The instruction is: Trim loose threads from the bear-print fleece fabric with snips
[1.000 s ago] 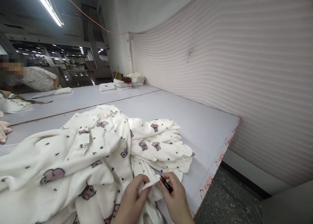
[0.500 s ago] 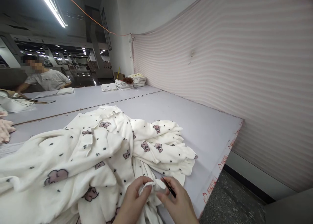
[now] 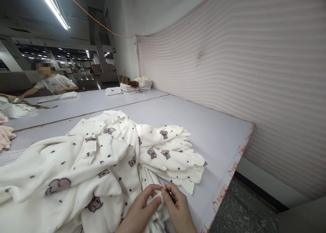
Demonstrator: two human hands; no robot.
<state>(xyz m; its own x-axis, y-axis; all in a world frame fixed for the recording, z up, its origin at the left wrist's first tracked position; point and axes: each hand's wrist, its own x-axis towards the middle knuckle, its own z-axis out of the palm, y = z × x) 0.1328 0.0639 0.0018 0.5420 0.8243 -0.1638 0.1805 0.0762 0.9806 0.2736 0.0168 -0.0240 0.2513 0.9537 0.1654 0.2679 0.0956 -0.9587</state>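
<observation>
that bear-print cloth heaped on the bench looks soft, floppy and lightish, so I'd pinch a fold, same as the left grip, with the right grip clutching a dark tool

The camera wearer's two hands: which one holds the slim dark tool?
The right hand: the slim dark tool shows in its grip, while the left hand pinches only white cloth.

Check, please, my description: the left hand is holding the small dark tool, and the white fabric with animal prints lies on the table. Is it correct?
Not quite: the right hand, not the left hand, holds the small dark tool, as the head view shows. The white fabric with animal prints does lie on the table.
</observation>
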